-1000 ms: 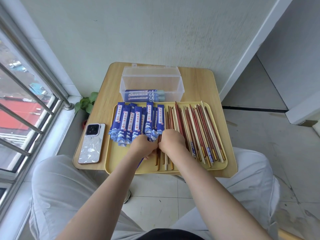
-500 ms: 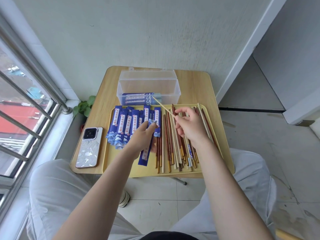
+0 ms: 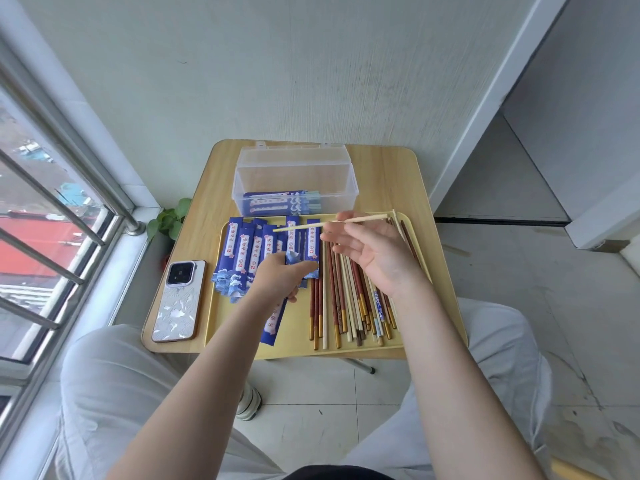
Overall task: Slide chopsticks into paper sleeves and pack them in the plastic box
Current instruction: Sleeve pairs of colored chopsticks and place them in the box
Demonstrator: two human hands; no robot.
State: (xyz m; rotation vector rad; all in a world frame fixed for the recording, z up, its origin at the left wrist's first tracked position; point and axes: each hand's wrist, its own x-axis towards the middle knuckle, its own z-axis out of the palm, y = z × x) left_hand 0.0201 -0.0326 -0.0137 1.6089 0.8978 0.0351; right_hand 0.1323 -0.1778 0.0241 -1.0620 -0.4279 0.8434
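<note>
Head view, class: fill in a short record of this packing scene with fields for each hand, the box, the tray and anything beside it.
left hand: grips a blue paper sleeve
right hand: pinches a pale chopstick
plastic box: open, sleeved pairs inside
tray: empty sleeves at left, loose chopsticks at right
phone: on table, left of tray

Your right hand (image 3: 372, 252) pinches a pale chopstick (image 3: 332, 223) above the yellow tray (image 3: 294, 348). Your left hand (image 3: 280, 280) grips a blue paper sleeve (image 3: 273, 322) beside the loose chopsticks (image 3: 349, 306). The clear plastic box (image 3: 294, 174) on the bench (image 3: 388, 181) holds sleeved pairs.
</note>
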